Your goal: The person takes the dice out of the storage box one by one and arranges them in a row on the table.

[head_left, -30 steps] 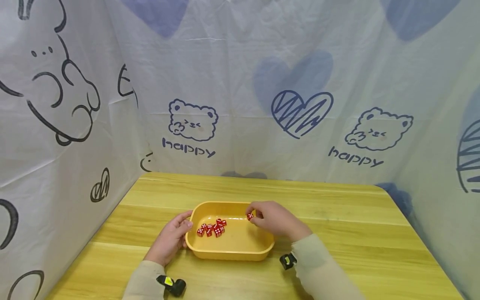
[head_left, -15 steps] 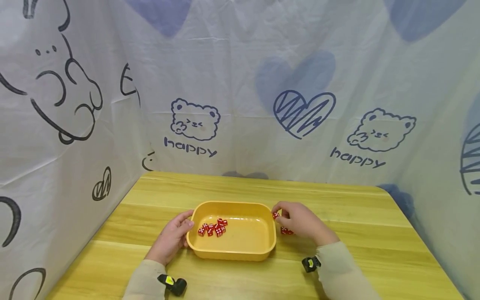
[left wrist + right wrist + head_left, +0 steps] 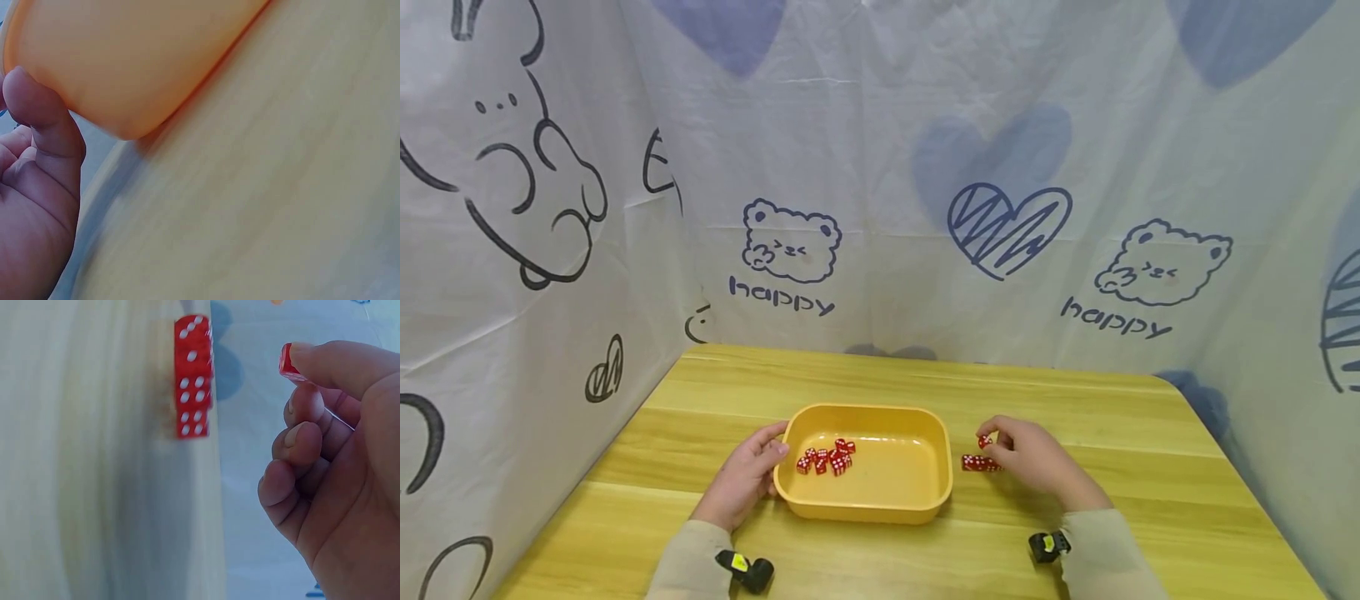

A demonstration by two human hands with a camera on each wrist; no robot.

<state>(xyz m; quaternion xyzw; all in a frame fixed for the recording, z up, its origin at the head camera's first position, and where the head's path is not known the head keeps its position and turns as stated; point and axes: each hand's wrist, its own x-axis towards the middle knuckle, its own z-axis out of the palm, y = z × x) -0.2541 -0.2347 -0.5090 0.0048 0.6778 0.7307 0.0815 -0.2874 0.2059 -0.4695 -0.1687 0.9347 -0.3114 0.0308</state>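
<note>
Here — left hand (image 3: 741, 479) holds yellow tray (image 3: 865, 511), right hand (image 3: 1033, 454) pinches die (image 3: 984, 442).

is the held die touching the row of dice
Apart. The right wrist view shows a clear gap between the die pinched in the right hand and the row of dice on the table.

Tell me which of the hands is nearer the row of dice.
Right. The right hand is by the right end of the row, pinching a die; the left hand is across the tray, gripping its left end.
</note>
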